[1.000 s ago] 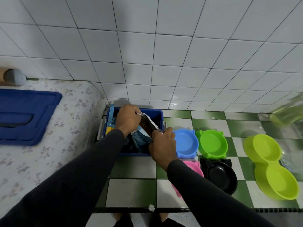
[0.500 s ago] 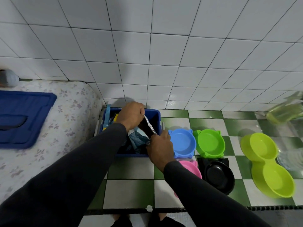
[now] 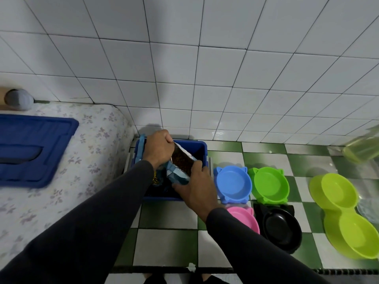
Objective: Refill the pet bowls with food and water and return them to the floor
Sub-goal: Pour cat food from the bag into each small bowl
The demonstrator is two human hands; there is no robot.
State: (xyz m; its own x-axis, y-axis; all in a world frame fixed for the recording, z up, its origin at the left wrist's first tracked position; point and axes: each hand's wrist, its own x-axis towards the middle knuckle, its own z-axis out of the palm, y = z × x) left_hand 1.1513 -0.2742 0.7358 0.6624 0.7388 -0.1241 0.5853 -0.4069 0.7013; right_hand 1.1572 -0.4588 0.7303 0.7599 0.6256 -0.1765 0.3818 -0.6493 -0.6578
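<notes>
Both hands work over the blue bin (image 3: 202,147) on the green-and-white tiled floor (image 3: 164,245), hard against the white wall. Left hand (image 3: 158,149) is curled tight on the top edge of the food bag (image 3: 180,167), pinching it at the bin's back-left. Right hand (image 3: 198,191) grips the bag's lower right side, fingers wrapped on the blue-grey foil, at the bin's front-right. Bag mouth is pulled open btwn the two grips; brown kibble shows inside. Bag sits w/in the bin, tilted.

Bowls, all on the floor, all look unfilled:
- blue bowl (image 3: 233,184) just right of the bin
- green bowl (image 3: 269,185) right of the blue one, touching or nearly
- pink bowl (image 3: 245,219) front-right of the bin, partly under the right sleeve
- black bowl (image 3: 282,229) right of pink
- lime double bowl (image 3: 346,215) well right of the bin

A pale-green clear jug (image 3: 363,149), blurred, lies far right of the bin by the wall. Left of the bin: a floral mattress (image 3: 92,152) w/ a blue lid (image 3: 30,150) lying on it.
</notes>
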